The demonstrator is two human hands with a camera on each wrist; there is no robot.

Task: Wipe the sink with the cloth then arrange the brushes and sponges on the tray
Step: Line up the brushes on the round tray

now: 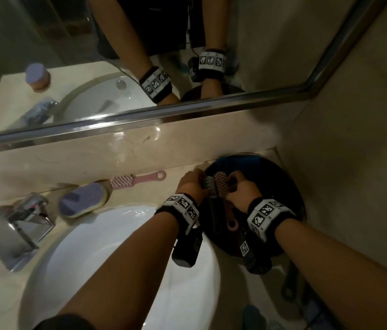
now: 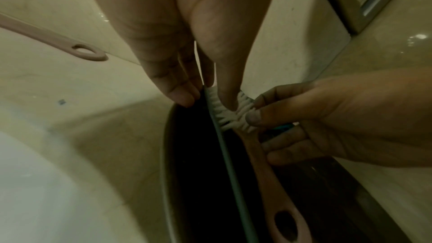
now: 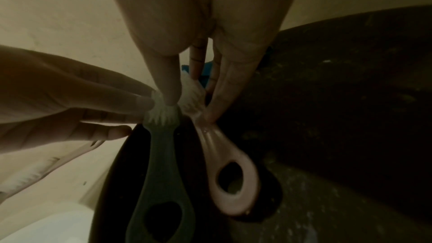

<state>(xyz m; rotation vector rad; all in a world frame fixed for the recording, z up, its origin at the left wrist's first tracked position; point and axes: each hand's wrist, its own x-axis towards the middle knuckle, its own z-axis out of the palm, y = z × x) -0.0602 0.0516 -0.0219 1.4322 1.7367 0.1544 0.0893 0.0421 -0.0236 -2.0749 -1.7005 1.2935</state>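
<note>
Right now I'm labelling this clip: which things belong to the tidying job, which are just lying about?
Job: tray; green brush in left hand; pink brush in right hand; counter brush; purple sponge; sink.
Lying about: faucet; mirror.

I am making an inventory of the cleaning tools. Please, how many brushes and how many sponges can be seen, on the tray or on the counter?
Brushes on the tray: 2, green brush and pink brush
Brushes on the counter: 1, pink
Sponges: 1, purple sponge
Total: 4
</note>
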